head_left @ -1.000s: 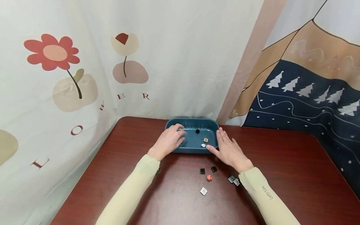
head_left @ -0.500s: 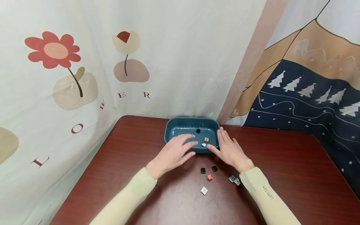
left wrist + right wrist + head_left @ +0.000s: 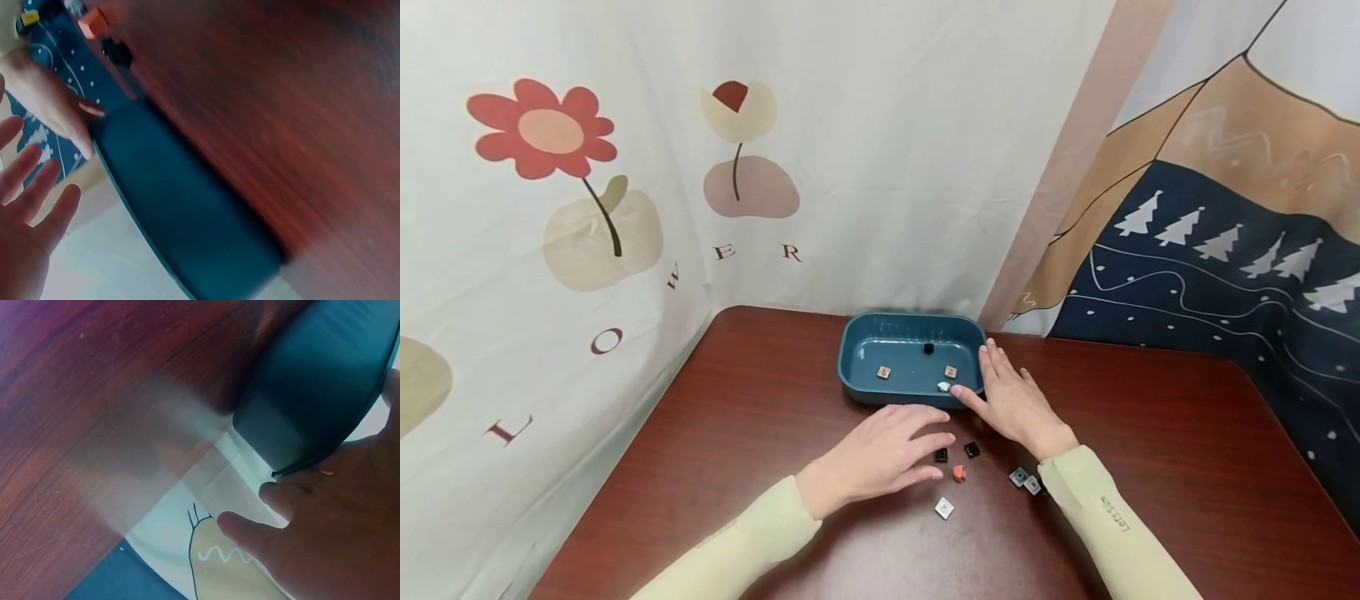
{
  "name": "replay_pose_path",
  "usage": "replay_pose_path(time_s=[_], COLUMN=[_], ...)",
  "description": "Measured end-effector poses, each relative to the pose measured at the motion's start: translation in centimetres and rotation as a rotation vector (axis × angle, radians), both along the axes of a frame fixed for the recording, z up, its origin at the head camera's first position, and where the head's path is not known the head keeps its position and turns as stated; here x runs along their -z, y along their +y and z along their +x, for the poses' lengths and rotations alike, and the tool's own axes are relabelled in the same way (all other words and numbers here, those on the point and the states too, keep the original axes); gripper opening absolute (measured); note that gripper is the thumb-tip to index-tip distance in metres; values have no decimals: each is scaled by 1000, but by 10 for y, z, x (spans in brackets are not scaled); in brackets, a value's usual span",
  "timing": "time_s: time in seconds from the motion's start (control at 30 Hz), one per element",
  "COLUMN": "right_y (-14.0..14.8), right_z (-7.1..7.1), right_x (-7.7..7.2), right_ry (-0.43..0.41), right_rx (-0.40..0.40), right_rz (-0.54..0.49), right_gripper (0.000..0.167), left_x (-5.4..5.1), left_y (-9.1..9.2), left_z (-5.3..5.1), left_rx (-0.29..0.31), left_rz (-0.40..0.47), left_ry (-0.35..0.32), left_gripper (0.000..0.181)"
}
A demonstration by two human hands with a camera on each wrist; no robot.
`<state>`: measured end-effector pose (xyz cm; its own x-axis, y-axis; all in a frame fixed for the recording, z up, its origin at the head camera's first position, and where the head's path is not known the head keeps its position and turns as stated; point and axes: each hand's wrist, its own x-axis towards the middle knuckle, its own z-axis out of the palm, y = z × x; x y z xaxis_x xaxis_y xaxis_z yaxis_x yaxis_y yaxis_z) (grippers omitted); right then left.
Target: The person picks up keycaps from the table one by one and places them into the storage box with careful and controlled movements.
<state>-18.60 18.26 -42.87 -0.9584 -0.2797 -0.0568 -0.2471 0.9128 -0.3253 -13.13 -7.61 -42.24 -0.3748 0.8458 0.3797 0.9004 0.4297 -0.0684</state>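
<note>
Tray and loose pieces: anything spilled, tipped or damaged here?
Nothing stands out. The tray sits upright on the table, the right hand at its right end, with no visible damage. Loose pieces lie scattered in front, but nothing clearly suggests a spill.

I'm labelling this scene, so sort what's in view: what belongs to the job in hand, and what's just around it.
Likely the job's: left hand; right hand; blue tray; four small pieces inside it; loose orange piece, white piece, two black pieces, two grey pieces.

Just around it: table; printed cloth backdrop; pale sleeves.
</note>
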Motion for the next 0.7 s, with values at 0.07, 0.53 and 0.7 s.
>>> replay_pose_path(time_s=[0.07,0.53,0.7], right_y=[0,0,0], right_z=[-1,0,0], right_x=[0,2,2], right_ry=[2,14,16], right_rx=[-2,-6,0], right_rz=[1,-14,-9], right_gripper=[102,102,102], left_x=[1,20,23], left_y=[3,19,22], left_z=[3,19,22], left_rx=[16,206,256], left_rz=[-25,-223,-323], left_ry=[-4,16,-9], left_gripper=[43,43,39])
